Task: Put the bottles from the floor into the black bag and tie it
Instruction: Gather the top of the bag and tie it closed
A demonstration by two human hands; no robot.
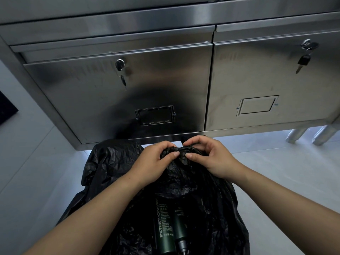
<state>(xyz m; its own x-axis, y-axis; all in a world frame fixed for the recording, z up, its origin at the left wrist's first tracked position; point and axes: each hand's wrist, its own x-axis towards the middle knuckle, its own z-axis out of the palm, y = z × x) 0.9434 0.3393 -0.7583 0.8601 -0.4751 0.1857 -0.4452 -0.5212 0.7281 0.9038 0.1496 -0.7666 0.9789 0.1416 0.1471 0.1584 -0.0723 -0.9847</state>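
A crumpled black plastic bag lies spread on the pale floor below me. Two dark green bottles lie side by side on the bag near the bottom edge: a larger bottle with white lettering and a slimmer bottle to its right. Whether they lie inside the bag's mouth or on top of it I cannot tell. My left hand and my right hand meet at the bag's far end. Both pinch a bunched fold of the plastic between thumb and fingers.
A stainless steel cabinet with two doors stands right behind the bag; keys hang from the left lock and the right lock. Its round metal legs show at the right. Pale floor tiles surround the bag.
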